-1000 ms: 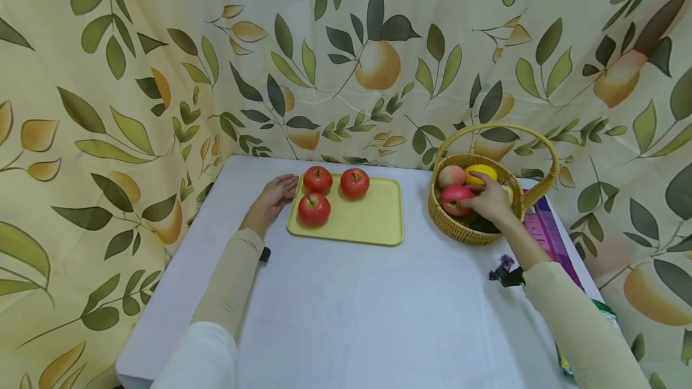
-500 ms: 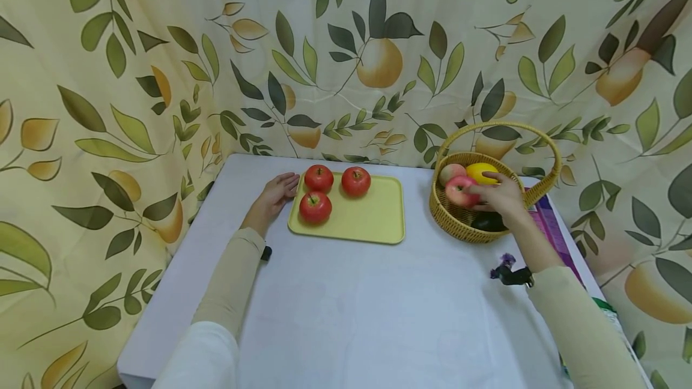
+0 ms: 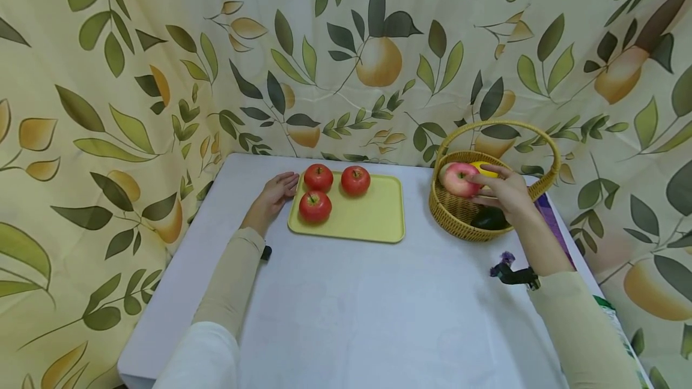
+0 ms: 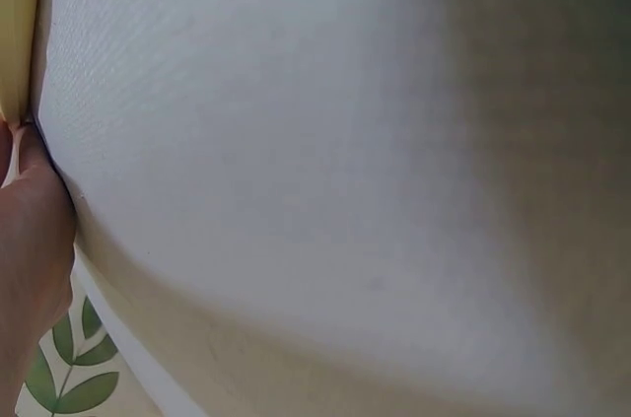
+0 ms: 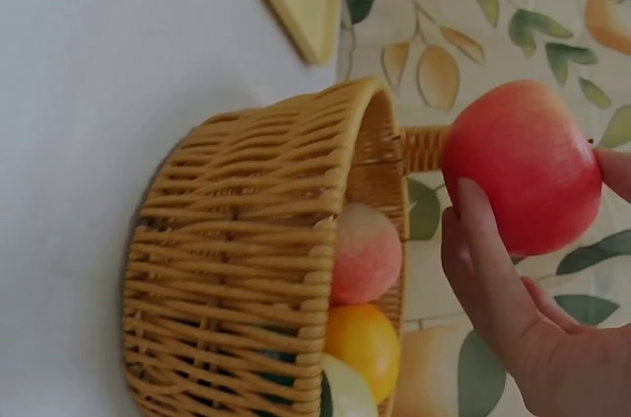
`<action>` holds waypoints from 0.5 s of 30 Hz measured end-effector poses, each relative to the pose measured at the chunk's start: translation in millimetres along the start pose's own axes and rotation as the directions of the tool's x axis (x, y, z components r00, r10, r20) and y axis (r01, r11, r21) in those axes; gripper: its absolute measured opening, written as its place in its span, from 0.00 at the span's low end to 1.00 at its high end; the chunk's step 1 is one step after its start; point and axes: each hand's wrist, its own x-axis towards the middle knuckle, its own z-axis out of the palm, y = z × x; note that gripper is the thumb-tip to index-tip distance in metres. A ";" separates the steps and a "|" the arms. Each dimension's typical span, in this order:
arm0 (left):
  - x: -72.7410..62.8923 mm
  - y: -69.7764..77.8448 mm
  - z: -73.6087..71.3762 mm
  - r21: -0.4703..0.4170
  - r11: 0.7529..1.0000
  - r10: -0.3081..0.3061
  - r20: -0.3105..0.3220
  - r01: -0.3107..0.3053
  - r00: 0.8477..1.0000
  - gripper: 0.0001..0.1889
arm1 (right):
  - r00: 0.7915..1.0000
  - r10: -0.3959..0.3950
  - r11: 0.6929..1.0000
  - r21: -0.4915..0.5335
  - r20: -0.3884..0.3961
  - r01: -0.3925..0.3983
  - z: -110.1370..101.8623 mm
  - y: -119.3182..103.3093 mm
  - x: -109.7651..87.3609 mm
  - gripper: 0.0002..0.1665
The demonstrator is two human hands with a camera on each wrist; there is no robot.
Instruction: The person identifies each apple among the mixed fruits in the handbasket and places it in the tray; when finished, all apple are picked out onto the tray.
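Observation:
My right hand (image 3: 509,194) grips a pinkish-red apple (image 5: 523,169) between thumb and fingers, lifted above the wicker basket (image 3: 459,230). Inside the basket lie a peach (image 5: 367,254), a yellow lemon-like fruit (image 5: 365,348), a pale fruit (image 5: 345,389) and a dark green avocado-like fruit (image 3: 489,218). My left hand (image 3: 274,195) rests against the left edge of the yellow tray (image 3: 367,221), fingers extended. On that tray sit three red apples, one at the front (image 3: 315,207) and two behind, at left (image 3: 318,177) and right (image 3: 355,180).
A white cloth (image 3: 367,305) covers the table. The basket's tall handle (image 3: 500,125) arches over its opening. A purple package (image 3: 557,227) lies along the right table edge, partly hidden by my right arm. Behind the table hangs a leaf-patterned curtain (image 3: 335,107).
The right hand has lifted the pinkish-red apple up from among the basket's fruit, uncovering more of the dark fruit. The left hand and the tray's apples stay in place.

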 end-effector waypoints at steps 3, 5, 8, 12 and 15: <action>0.8 0.0 -0.2 0.002 1.000 0.002 0.000 -0.002 1.000 0.42 | 1.000 -0.005 0.999 0.050 0.022 0.003 2.3 -2.8 -3.2 0.60; 1.0 -0.3 -0.3 0.006 1.000 0.003 0.002 -0.003 1.000 0.43 | 1.000 -0.004 0.997 0.071 0.030 0.002 4.7 -5.0 -5.8 0.57; 1.3 -1.1 -0.9 0.012 1.000 0.004 0.007 -0.004 1.000 0.43 | 0.999 -0.005 0.995 0.104 0.045 0.001 8.9 -8.4 -9.3 0.51; 1.1 -1.5 -1.6 0.015 1.000 -0.001 0.004 0.001 1.000 0.43 | 0.997 -0.019 0.988 0.154 0.074 0.008 15.9 -12.6 -13.3 0.43; 1.1 -1.3 -2.0 0.009 1.000 0.000 -0.002 0.000 1.000 0.43 | 0.996 -0.030 0.981 0.191 0.088 0.013 21.3 -14.5 -15.0 0.38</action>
